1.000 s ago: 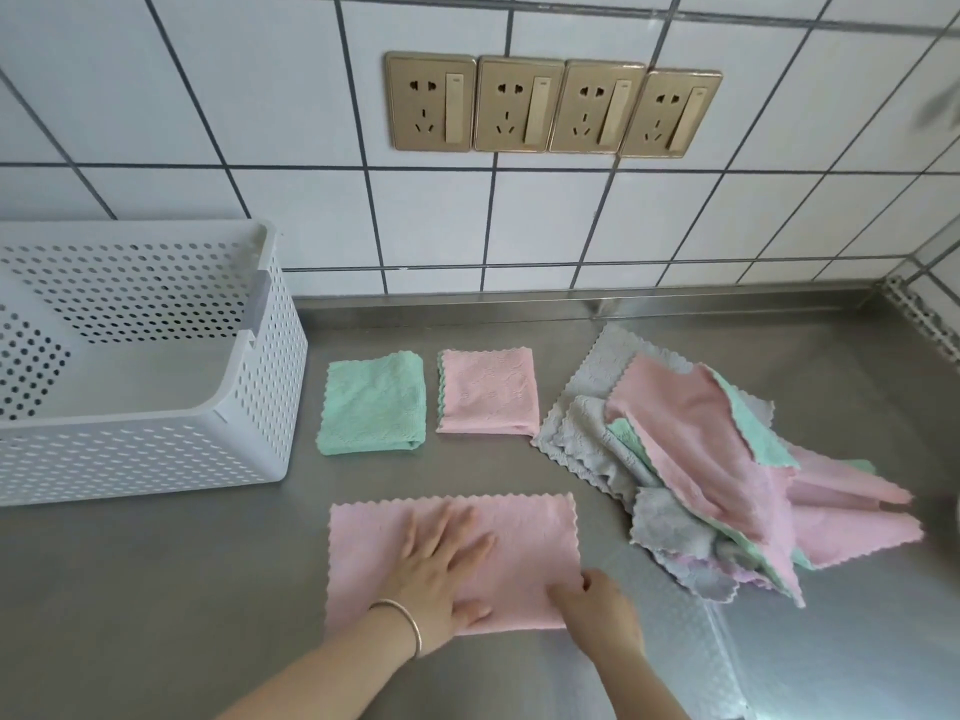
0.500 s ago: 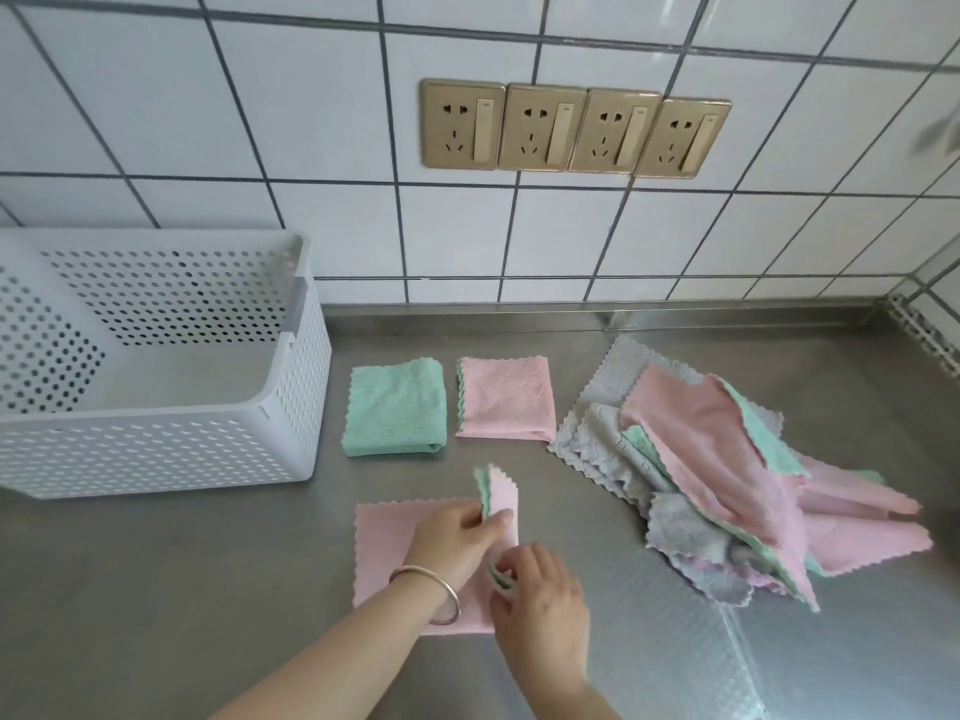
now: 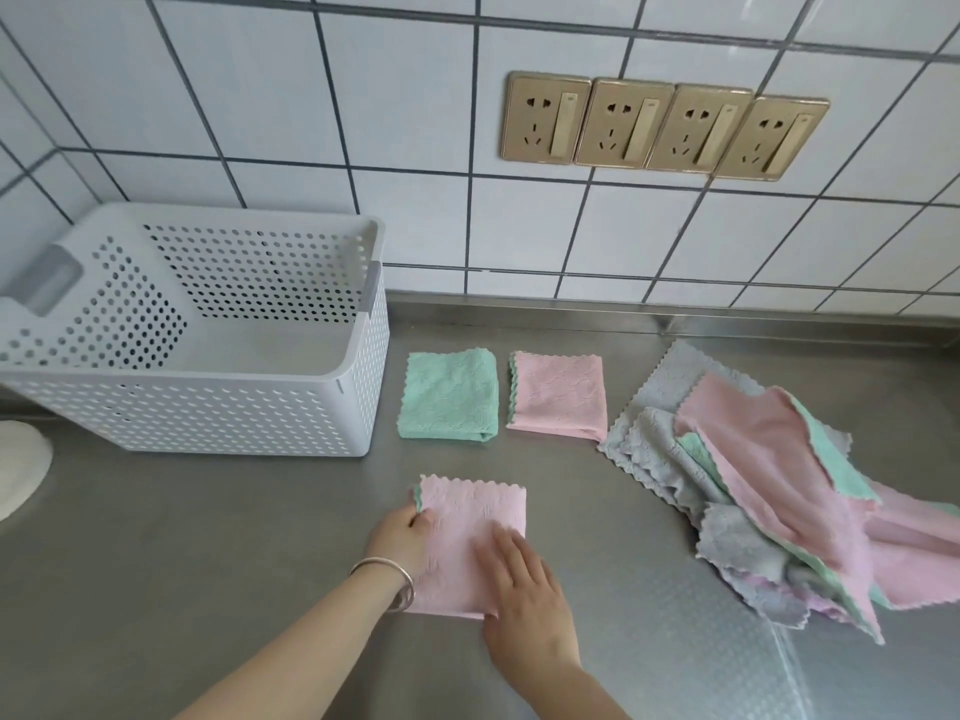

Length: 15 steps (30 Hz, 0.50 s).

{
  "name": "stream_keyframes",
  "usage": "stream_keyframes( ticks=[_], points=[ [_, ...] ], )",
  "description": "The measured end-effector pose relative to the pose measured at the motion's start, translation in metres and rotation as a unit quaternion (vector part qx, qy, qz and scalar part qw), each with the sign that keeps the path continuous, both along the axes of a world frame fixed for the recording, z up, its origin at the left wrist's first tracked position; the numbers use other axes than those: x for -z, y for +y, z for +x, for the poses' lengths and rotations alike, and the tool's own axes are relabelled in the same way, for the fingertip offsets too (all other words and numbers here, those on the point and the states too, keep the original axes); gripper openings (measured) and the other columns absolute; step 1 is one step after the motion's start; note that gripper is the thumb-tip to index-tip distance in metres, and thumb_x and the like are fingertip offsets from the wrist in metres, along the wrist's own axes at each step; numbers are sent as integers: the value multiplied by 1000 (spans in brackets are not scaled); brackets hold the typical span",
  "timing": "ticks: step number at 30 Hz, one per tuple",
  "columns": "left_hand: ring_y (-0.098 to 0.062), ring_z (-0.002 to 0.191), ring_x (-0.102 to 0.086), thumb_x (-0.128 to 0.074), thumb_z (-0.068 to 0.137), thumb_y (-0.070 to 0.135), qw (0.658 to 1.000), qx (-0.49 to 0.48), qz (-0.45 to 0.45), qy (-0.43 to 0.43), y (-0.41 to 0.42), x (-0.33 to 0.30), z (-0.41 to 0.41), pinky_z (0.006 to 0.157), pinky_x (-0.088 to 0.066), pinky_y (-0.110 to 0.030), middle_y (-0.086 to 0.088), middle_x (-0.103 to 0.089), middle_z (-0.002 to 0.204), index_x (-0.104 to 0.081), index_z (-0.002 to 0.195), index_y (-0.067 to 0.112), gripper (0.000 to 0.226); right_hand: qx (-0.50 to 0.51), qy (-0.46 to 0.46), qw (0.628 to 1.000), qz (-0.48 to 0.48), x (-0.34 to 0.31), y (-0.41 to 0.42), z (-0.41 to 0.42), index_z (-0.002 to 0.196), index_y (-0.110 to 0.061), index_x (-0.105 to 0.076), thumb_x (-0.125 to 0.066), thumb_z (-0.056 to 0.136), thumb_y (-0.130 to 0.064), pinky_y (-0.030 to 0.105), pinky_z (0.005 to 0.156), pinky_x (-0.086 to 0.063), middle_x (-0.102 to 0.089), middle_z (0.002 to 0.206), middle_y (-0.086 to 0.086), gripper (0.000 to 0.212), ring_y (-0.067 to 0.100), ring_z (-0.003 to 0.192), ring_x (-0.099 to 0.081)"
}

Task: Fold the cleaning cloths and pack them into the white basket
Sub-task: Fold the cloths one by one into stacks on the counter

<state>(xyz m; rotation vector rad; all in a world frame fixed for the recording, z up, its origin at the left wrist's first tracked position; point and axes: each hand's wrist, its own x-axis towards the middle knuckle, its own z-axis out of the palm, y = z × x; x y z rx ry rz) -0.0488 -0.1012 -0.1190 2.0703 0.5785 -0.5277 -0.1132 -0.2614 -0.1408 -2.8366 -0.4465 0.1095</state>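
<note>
A pink cloth (image 3: 470, 517), folded into a square, lies on the steel counter in front of me. My left hand (image 3: 400, 537), with a bracelet on the wrist, pinches its left edge. My right hand (image 3: 524, 595) presses flat on its lower right part with straight fingers. Behind it lie a folded green cloth (image 3: 449, 394) and a folded pink cloth (image 3: 561, 394), side by side. The white perforated basket (image 3: 208, 407) stands at the left with nothing in it. A loose pile of grey, pink and green cloths (image 3: 779, 485) lies at the right.
The steel counter (image 3: 208, 563) meets a white tiled wall with a row of gold sockets (image 3: 660, 124). A white round object (image 3: 21, 467) shows at the left edge.
The pink cloth lay spread wide under both hands, then its right half was lifted and folded over to the left. It now lies as a square. The camera view shifted left.
</note>
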Motion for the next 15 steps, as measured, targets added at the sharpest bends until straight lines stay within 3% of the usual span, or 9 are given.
stream_keyframes(
  ticks=[3, 6, 11, 15],
  points=[
    [-30, 79, -53, -43, 94, 22, 999, -16, 28, 12, 4, 9, -3, 68, -37, -31, -12, -58, 83, -57, 92, 14, 16, -4, 23, 999, -23, 6, -1, -2, 122, -25, -48, -78, 27, -30, 30, 81, -55, -60, 129, -5, 100, 14, 120, -41],
    [-24, 84, -54, -51, 90, 20, 997, -68, 37, -11, 2, 10, -8, 71, -35, -26, -3, -57, 88, -51, 93, 18, 3, -10, 27, 999, -33, 10, -2, -4, 121, -26, -48, -77, 26, -29, 31, 80, -55, -59, 129, -6, 99, 14, 120, -41],
    [-22, 76, -51, -56, 86, 13, 990, -118, 49, -64, -2, 8, -15, 70, -34, -24, -1, -60, 81, -46, 86, 20, 13, -19, 17, 999, -38, 16, 0, -4, 121, -26, -47, -76, 26, -32, 32, 79, -55, -43, 133, -4, 100, 16, 121, -40],
    [-24, 73, -49, -57, 86, 19, 990, -104, 77, -58, -3, 10, -12, 66, -34, -25, -4, -59, 77, -46, 73, 23, 17, -23, 9, 999, -35, 16, 0, -3, 121, -25, -48, -78, 25, -35, 34, 78, -56, -51, 132, -3, 101, 16, 120, -41]
  ],
)
